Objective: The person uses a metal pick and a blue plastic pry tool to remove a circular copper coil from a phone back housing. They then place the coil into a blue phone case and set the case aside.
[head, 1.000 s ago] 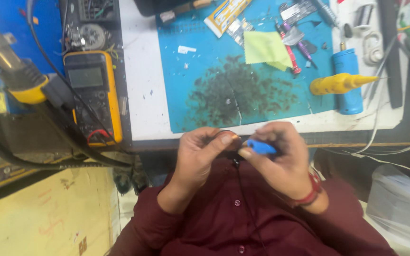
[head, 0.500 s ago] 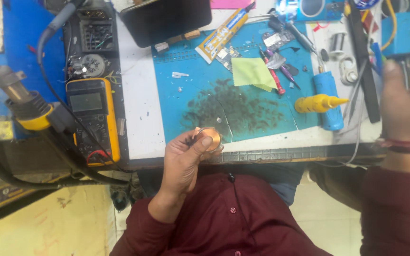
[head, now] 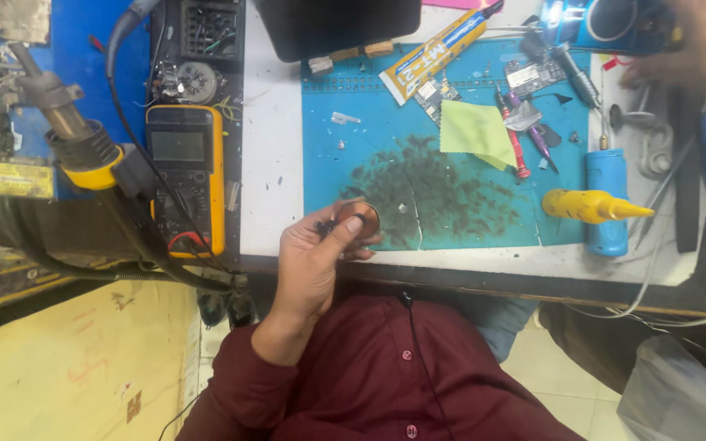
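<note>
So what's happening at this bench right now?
A person in a dark red shirt sits at a cluttered repair bench. Their left hand holds a small round copper-coloured part at the near edge of the blue work mat. Their right hand reaches to the far right corner, among tools beside a blue cylinder; what it grips is unclear. A yellow squeeze bottle lies on the mat, and a yellow multimeter sits at the left.

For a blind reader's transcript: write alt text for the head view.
Seen from above, a person's left hand pinches a small copper coil over a stained blue mat. The right hand reaches to the bench's far right corner among tools. A yellow bottle, yellow cloth and a yellow meter lie around.
</note>
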